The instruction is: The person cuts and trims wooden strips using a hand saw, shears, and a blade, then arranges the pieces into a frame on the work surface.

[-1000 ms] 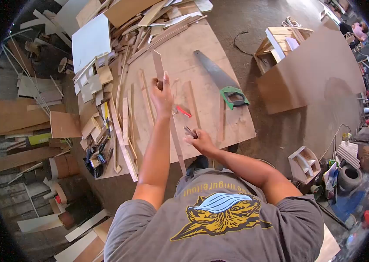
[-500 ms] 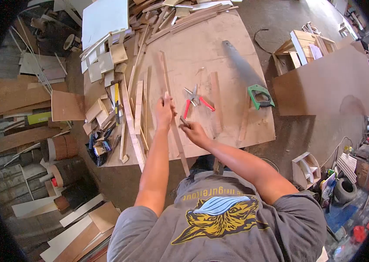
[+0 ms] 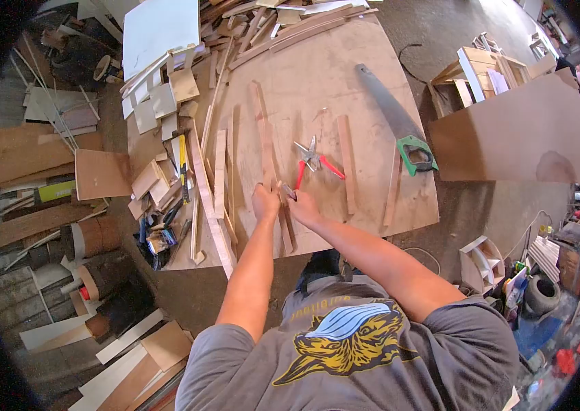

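A long reddish wooden strip (image 3: 262, 127) runs lengthwise across the middle of the worktable. My left hand (image 3: 266, 203) is closed around it near the table's front edge. Close beside it on the right, my right hand (image 3: 305, 209) grips a small dark tool (image 3: 288, 191), its tip at the strip; the tool's kind is too small to tell. Red-handled pliers (image 3: 312, 159) lie half open just beyond my right hand. Another short strip (image 3: 347, 163) rests to the right of the pliers.
A handsaw with a green handle (image 3: 417, 155) lies at the table's right side. Thin strips (image 3: 219, 171), a yellow hammer (image 3: 183, 157) and scrap wood (image 3: 156, 181) crowd the left. More offcuts (image 3: 252, 31) cover the far edge. A large brown panel (image 3: 509, 133) stands right of the table.
My left hand has come down toward the table's front edge and closed on the strip. My right hand has moved slightly nearer to it. The strip now shows its broader face.
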A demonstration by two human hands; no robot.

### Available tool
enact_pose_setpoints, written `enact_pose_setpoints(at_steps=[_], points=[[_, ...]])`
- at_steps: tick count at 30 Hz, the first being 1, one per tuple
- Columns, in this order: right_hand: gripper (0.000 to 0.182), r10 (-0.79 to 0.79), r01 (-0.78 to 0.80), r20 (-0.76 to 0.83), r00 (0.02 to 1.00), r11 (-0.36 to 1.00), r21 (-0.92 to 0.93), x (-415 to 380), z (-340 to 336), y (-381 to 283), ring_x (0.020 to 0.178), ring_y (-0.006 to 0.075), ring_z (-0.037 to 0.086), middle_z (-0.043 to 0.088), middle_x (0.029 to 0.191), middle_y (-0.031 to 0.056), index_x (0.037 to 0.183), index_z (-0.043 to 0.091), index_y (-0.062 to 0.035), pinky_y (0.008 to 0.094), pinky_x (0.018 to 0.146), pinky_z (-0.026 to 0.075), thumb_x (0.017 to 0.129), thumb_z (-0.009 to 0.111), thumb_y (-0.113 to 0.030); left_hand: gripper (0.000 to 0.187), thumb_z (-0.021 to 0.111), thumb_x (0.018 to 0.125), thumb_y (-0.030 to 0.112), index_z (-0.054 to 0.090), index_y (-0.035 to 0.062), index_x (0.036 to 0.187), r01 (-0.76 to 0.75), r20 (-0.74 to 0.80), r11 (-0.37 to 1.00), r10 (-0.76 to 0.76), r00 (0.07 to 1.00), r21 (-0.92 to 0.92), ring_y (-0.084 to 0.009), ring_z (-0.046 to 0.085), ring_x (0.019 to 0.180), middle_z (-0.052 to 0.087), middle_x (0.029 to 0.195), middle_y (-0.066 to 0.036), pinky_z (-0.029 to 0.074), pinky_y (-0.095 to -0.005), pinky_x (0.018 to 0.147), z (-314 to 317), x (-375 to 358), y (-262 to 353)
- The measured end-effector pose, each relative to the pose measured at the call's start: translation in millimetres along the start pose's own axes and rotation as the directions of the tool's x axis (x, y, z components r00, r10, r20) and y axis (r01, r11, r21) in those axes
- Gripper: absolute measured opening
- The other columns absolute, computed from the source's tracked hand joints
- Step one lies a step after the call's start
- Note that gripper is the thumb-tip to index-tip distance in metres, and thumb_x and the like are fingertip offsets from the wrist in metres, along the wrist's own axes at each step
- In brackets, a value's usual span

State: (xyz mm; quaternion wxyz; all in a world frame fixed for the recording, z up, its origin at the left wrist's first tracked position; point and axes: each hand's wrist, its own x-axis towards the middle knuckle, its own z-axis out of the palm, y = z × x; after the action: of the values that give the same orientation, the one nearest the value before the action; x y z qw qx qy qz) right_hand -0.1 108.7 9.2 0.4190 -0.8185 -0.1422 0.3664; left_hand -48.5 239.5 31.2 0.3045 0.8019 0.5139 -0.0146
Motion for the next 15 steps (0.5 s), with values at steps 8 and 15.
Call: enact_pose_setpoints(at_steps=[8,15], points=[[0.024,-0.018,0.061,-0.164,0.986,0.963,0.261,-13.6,-18.7,-16.6,0.092,0.0401,0.071,0.073,0.094,0.0243,0.111,0.067,-0.0014,0.0502,0.083,0.053,0.097,0.058,-0.019,0.051,0.083,0.086,0.041,0.068,-0.0083,0.09,-0.183,-0.018,0.964,0.183,0.983,-0.194,-0.0445,0.073,0.083,0.072,0.086,-0.029,0.056,-0.0489,0.072,18.5,-5.0,18.3],[0.028,0.057,0.069,-0.388,0.92,0.95,0.305,-13.8,-79.2,5.7,0.081,0.0223,0.068,0.069,0.088,0.0126,0.122,0.063,-0.0012,0.0402,0.075,0.054,0.099,0.063,-0.018,0.052,0.066,0.1,0.048,0.06,-0.0036,0.095,-0.33,-0.156,0.888,0.295,0.943,-0.319,-0.0318,0.063,0.064,0.066,0.076,-0.019,0.051,-0.0466,0.061,41.6,19.1,32.6]])
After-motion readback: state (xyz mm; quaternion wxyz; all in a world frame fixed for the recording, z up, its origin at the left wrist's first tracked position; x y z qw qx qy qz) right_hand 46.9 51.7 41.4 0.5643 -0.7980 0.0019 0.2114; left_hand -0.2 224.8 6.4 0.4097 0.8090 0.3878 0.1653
